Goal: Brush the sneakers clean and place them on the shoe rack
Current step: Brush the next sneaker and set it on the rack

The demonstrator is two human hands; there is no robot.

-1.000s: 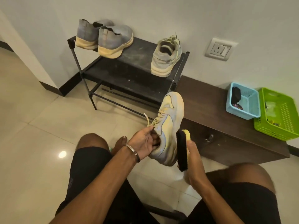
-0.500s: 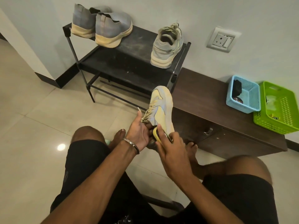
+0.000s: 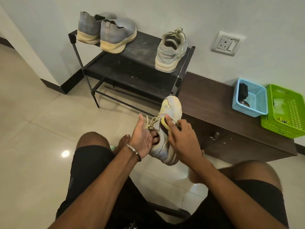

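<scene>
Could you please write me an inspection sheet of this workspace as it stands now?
Surface: pale tiled floor; dusty black shoe rack.
Job's things: three sneakers on the rack's top shelf, a grey pair and a laced sneaker; held sneaker; brush.
Clutter: blue basket and green basket on the brown cabinet.
Hands: left hand has fingers inside the held sneaker; right hand presses the brush onto it.
Cables: nothing seen.
Surroundings: wall socket.
</scene>
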